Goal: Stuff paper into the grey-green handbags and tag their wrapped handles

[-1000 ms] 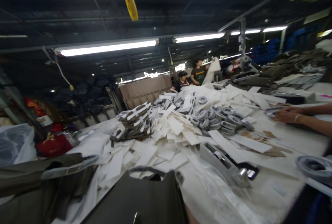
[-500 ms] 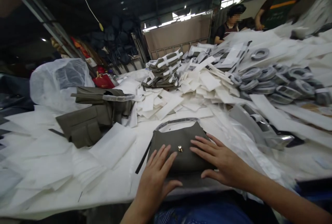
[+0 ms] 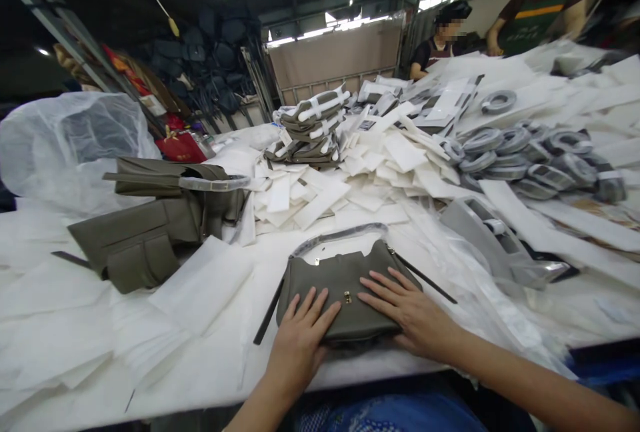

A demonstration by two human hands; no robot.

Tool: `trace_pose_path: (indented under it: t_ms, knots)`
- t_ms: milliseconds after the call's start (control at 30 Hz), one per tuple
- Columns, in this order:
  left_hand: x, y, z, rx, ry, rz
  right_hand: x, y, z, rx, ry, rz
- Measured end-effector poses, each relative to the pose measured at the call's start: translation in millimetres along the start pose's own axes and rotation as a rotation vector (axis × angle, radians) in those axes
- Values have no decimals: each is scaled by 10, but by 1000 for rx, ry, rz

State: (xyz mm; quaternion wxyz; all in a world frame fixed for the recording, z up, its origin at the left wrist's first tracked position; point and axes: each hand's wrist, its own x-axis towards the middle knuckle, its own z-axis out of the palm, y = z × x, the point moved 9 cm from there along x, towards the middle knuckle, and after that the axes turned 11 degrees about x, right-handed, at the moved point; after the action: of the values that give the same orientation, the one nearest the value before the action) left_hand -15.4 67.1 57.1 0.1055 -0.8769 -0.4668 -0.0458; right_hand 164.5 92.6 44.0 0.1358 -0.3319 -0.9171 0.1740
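An olive-grey handbag lies on the white-covered table in front of me, its gold clasp facing up. The handle, wrapped in clear plastic, arches at the far side, and dark straps trail off both ends. My left hand rests with fingers stretched on the bag's left front. On the right front lies my right hand, fingers spread flat; its thumb is mostly hidden near the bag's lower edge. Neither hand is closed round anything.
More olive bags stand at the left among white foam sheets. Wrapped bags are stacked behind a heap of white strips. Wrapped grey strap rolls lie at the right. Two people work at the far right.
Both hands have pressed down and settled on the bag, which now lies flatter with its top edge and right strap showing. The camera view has shifted slightly.
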Motion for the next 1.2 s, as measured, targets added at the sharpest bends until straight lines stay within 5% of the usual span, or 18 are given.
trace_pose_path:
  t_ms: [233,467,633,800,1000,1200]
  knots:
    - [231,29,-174,-31,-105,47,221,-299,-305,-40,-34,-21]
    - [95,88,50,159,93,23,230,-199,41,-214,100,-95]
    - [-82,162,9,176,238,41,58,-212,141,-194,153,-170]
    - [-200,287,-82,138,219,85,-106,-312,72,-107,40,-156]
    - [-161,377,77,-49,80,57,-71,-214,190,-29,27,-115]
    - [-90,446,170,13,167,30,-76,-223,238,-19,43,-99]
